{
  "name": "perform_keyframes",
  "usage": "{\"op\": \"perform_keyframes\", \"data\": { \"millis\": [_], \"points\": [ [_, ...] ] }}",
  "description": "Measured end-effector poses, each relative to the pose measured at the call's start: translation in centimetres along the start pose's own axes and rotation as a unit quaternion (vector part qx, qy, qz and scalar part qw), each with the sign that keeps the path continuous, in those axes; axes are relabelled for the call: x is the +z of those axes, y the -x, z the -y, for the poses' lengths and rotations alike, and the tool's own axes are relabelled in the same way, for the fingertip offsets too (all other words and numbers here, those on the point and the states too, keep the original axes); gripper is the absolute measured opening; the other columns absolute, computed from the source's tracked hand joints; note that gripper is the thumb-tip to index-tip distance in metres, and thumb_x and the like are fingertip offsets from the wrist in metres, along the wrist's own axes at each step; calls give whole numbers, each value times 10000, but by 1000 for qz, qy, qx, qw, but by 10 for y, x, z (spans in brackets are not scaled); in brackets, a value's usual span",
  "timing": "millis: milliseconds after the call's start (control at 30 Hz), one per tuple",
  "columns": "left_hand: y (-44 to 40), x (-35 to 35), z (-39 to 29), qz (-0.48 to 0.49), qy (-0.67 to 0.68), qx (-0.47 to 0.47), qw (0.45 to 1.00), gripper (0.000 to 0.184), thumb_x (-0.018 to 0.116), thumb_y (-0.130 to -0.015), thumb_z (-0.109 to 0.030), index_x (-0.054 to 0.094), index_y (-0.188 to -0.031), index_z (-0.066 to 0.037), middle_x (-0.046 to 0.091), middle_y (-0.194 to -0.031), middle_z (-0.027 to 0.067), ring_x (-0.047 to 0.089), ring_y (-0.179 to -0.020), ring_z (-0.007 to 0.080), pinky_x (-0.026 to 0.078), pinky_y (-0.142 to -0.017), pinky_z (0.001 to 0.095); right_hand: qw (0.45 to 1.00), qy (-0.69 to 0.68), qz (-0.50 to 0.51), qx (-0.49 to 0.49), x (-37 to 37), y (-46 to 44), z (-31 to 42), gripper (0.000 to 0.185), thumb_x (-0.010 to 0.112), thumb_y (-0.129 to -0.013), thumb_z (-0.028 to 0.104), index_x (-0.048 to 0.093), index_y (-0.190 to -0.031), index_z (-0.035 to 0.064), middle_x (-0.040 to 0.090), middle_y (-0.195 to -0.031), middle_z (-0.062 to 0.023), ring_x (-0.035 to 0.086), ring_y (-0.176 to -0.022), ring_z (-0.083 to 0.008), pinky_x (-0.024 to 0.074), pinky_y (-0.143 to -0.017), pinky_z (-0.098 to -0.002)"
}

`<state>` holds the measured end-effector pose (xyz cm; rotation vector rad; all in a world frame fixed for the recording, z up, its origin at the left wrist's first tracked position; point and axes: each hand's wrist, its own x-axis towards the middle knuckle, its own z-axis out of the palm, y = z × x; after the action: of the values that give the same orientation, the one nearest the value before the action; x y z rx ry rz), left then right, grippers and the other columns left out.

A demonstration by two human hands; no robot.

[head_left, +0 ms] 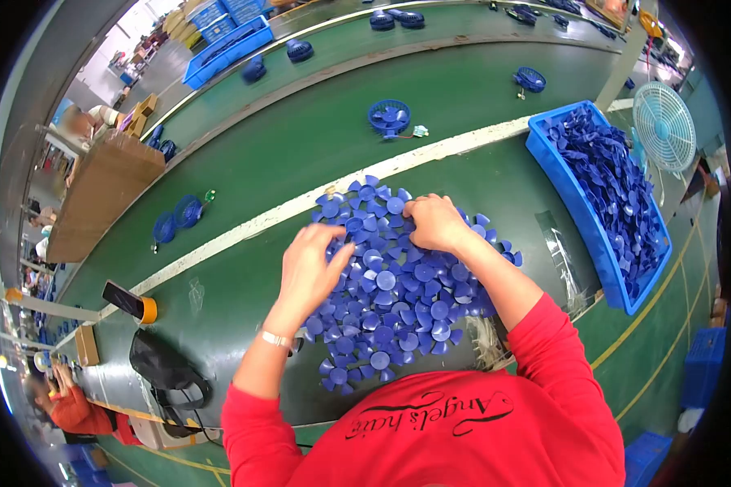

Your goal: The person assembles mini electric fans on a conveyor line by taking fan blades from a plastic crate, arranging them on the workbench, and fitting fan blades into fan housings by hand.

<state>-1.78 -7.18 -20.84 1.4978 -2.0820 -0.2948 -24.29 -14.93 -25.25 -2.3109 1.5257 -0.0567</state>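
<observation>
A heap of small blue plastic fan blades (386,281) is spread over the dark work surface in front of me. My left hand (310,264) is at the heap's left side, its thumb and fingers apart, with the fingertips close to a few blades. On the upper right of the heap, my right hand (437,223) has its fingers curled down among the blades. Its fingertips meet the edge of one blade (395,204), but what lies under the fingers is hidden.
A blue crate (577,174) full of blades stands at right, near a standing fan (664,126). Beyond a white divider, the green conveyor (300,146) carries round blue fan housings (389,118). At left lie a phone (123,299), an orange tape roll (149,310) and a black bag (164,361).
</observation>
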Motion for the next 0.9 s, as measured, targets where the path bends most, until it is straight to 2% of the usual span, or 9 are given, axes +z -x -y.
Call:
{"op": "perform_keyframes", "data": {
  "millis": [133, 267, 433, 533, 567, 600, 667, 767, 900],
  "points": [
    [-36, 31, 20, 96, -170, -61, 979, 446, 709, -766, -405, 670, -1005, -29, 634, -933, 142, 598, -922, 295, 483, -813, 392, 1000, -4, -20, 21, -2, 6, -3, 316, 592, -653, 28, 676, -955, 66, 654, -1022, -124, 570, -1055, -316, 425, -898, -450],
    [-44, 36, 23, 150, -112, -115, 976, 535, 746, -700, -457, 674, -1010, -27, 645, -973, 146, 575, -1007, 300, 473, -857, 406, 997, -40, -62, -22, 3, 10, -15, 228, 586, -657, 10, 664, -864, 64, 646, -929, -136, 593, -991, -326, 441, -864, -451],
    [-39, 26, 20, 57, 179, -199, 962, 328, 779, -675, -82, 664, -981, -49, 589, -728, 29, 563, -623, 126, 477, -609, 278, 979, -178, -49, -87, -30, 27, -15, 185, 641, -620, -27, 605, -790, 36, 609, -799, -126, 615, -818, -315, 486, -723, -398],
    [-19, 10, -3, -1, 167, -136, 977, 278, 749, -682, -32, 653, -944, -36, 596, -740, 42, 566, -630, 141, 479, -606, 281, 967, -194, -92, -140, -43, 46, -10, 204, 688, -619, -25, 573, -781, 24, 581, -765, -119, 611, -740, -285, 482, -649, -383],
    [-10, 10, -8, -28, 119, -53, 991, 228, 731, -688, -9, 644, -897, -36, 606, -759, 60, 580, -656, 187, 488, -622, 307, 962, -191, -117, -157, -41, 52, -8, 195, 683, -625, -28, 571, -773, 27, 574, -757, -115, 608, -736, -286, 478, -644, -389],
    [-2, 12, -9, -90, 27, 119, 988, 158, 697, -708, -11, 642, -852, -44, 595, -753, 75, 580, -692, 239, 485, -634, 344, 956, -187, -143, -175, -38, 57, -6, 185, 678, -630, -31, 568, -766, 30, 568, -749, -112, 606, -731, -287, 473, -638, -394],
    [20, 14, -16, 0, -57, 211, 976, 202, 706, -716, -55, 642, -907, -72, 599, -758, 65, 584, -707, 256, 465, -616, 361, 946, -12, -187, -264, -29, 63, -2, 183, 714, -643, 85, 586, -767, 46, 532, -726, -104, 585, -728, -312, 458, -623, -410],
    [37, 9, -32, 93, -7, 275, 957, 188, 700, -744, -84, 653, -926, -79, 592, -763, 63, 591, -726, 241, 465, -618, 363, 952, -87, -27, -294, -35, 66, 8, 168, 693, -688, 127, 636, -822, 44, 602, -810, -109, 606, -780, -317, 470, -660, -416],
    [33, 1, -13, 36, 35, 239, 970, 191, 684, -780, -108, 651, -963, -64, 612, -855, 73, 600, -770, 241, 476, -658, 363, 962, -110, -139, -206, -29, 3, 14, 130, 665, -721, 147, 650, -793, 40, 651, -813, -138, 630, -772, -348, 496, -684, -441]
  ]
}}
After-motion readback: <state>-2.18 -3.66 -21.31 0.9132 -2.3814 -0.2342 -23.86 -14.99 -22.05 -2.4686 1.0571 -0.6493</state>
